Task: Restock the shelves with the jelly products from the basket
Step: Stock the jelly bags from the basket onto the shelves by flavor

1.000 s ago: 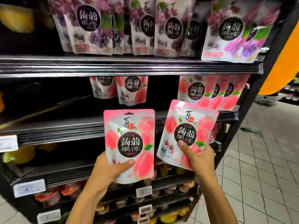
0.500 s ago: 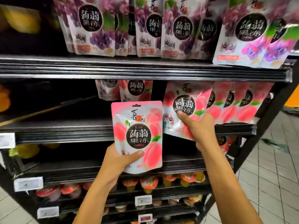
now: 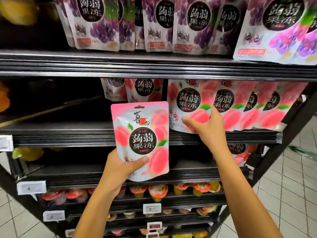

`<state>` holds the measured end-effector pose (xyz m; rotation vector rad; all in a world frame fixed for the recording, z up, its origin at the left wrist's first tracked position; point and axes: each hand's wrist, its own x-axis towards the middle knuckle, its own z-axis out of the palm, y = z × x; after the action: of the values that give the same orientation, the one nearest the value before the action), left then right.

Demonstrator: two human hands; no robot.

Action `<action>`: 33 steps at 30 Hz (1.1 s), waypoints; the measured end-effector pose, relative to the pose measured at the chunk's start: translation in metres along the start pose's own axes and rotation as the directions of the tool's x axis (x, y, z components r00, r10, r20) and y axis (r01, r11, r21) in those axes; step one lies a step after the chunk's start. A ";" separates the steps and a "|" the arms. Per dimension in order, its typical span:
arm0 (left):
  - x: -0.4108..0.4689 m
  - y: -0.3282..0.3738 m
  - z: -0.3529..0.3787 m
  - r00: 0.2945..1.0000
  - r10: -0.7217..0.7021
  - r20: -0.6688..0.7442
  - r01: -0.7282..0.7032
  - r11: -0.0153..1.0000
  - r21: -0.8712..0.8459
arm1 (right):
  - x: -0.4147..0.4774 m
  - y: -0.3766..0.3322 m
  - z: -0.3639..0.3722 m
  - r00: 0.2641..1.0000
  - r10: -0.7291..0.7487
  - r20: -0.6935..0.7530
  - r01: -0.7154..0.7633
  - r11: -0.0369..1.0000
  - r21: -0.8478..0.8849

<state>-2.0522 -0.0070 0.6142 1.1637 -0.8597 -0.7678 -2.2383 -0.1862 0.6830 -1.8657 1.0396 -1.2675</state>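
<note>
Shelving of black metal (image 3: pixel 68 176) fills the view. Far left, blurred yellow packs (image 3: pixel 27 152) sit on a lower level, and white price tags (image 3: pixel 31 187) are clipped to the edges. Left of centre, the left hand (image 3: pixel 120 169) grips a pink peach jelly pouch (image 3: pixel 140 140) by its bottom corner, with the thumb pressed across the front and the fingers hidden behind. It holds the pouch upright in the air, in front of the shelves. Just right of it, the right hand (image 3: pixel 208 127) clamps the lower part of a second peach pouch (image 3: pixel 187 103), thumb across the front. This pouch stands upright at the front of the middle shelf (image 3: pixel 68 136), at the left end of a row of matching peach pouches (image 3: pixel 257 109) — whether its base rests there I cannot tell. Above, purple grape pouches (image 3: pixel 154 23) line the top shelf (image 3: pixel 120 66); below, jelly cups (image 3: pixel 157 190) sit in a row. Pale floor tiles (image 3: pixel 300 194) show far right.
</note>
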 end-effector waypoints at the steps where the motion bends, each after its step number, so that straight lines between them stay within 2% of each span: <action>1: 0.000 -0.001 0.001 1.000 -0.003 -0.002 0.003 1.000 0.003 | -0.004 0.003 -0.004 1.000 -0.019 0.005 0.019 0.999 -0.035; 5: 0.000 -0.004 0.006 1.000 -0.004 0.004 0.004 1.000 0.000 | -0.019 0.015 -0.015 0.992 -0.102 -0.071 0.090 0.984 -0.156; 8: 0.000 -0.005 0.010 1.000 -0.010 0.015 0.010 1.000 -0.001 | -0.020 0.022 -0.019 0.988 -0.072 -0.134 0.032 0.959 -0.282; 17: -0.001 -0.001 0.015 0.999 0.000 0.038 0.000 1.000 0.006 | -0.015 0.025 -0.011 0.980 -0.001 -0.199 -0.055 0.959 -0.279; 24: -0.003 0.000 0.014 1.000 -0.004 0.023 0.004 1.000 -0.006 | -0.017 0.028 -0.007 0.980 -0.024 -0.198 -0.031 0.963 -0.268; 33: -0.005 0.001 0.017 0.999 0.007 0.033 -0.007 1.000 -0.002 | -0.023 0.038 -0.019 0.960 0.074 -0.271 -0.099 0.992 -0.079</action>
<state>-2.0691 -0.0102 0.6171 1.1484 -0.8898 -0.7833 -2.2706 -0.1857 0.6476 -1.7256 1.3267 -1.4697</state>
